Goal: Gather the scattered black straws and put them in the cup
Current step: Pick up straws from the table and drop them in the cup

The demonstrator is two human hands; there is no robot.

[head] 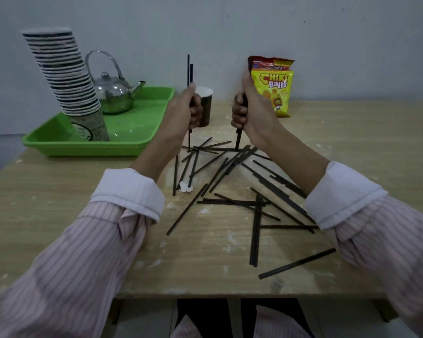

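Left hand: the left hand (185, 111) is fisted around a few upright black straws, its fingers (197, 112) clamped on them; the held left bundle (190, 71) sticks up well above the fist, and its lower ends reach down to the pile.

Right hand: the right hand (250, 113) grips its own short bunch of straws (238, 136) upright, fingers closed tight on it, lower tips near or touching the heap.

Cup: the dark paper cup (205, 103) stands at the back of the desk (83, 240), partly hidden behind the left hand, between both fists.

Loose straws: the scattered straws (254, 201) lie crossed over one another in the middle and right of the desk; one stray straw (297, 263) lies apart near the front edge.

Risk, cup: the cup looks light and sits just behind the left knuckles, so a swing of that fist or a long bundle dropped in off-centre could tip it over.

Risk, bundles: the ends look uneven, so a loosened grip may let thin straws slide out.

Risk, pile: dragging the tips through the crossed heap could flick straws toward the right sleeve (342, 193) or off the edge.

Risk, neighbours: the snack bag (271, 89) leans close behind the right hand, and a backward nudge could topple it; the green tray (132, 132) with the stacked cups (66, 76) and kettle (114, 93) sits well clear.
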